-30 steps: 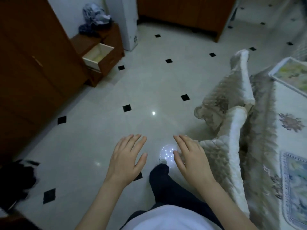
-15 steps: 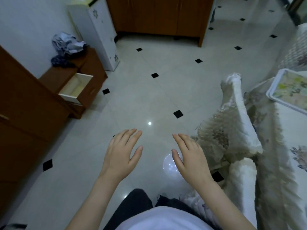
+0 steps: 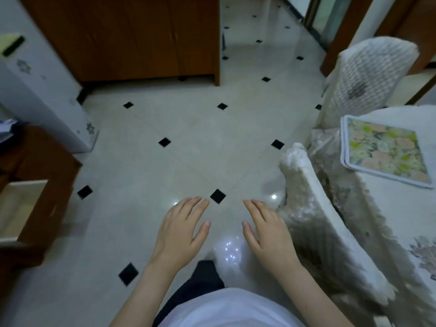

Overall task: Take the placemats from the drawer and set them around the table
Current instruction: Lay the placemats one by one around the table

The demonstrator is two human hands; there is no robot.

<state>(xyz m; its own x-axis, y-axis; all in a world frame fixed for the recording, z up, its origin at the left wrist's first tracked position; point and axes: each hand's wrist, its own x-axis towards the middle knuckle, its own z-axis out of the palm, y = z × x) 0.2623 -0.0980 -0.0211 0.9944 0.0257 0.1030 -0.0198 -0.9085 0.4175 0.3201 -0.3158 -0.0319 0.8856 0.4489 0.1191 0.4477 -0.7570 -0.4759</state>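
Note:
A floral placemat (image 3: 383,151) with a pale border lies on the table (image 3: 401,208) at the right, on a patterned cloth. The open wooden drawer (image 3: 21,208) shows at the left edge, its pale inside visible. My left hand (image 3: 181,230) and my right hand (image 3: 266,230) hover palm down over the tiled floor in front of me, fingers spread, holding nothing. Both hands are well away from the drawer and the placemat.
Two chairs in lacy white covers stand by the table: one close at my right (image 3: 318,220), one farther back (image 3: 363,76). A brown cabinet (image 3: 132,36) stands ahead and a white unit (image 3: 40,90) at the left. The tiled floor (image 3: 188,147) stretches between them.
The view has swung to the right: the drawer slid to the left edge and the table with its placemat came further in. Both hands stay empty and spread.

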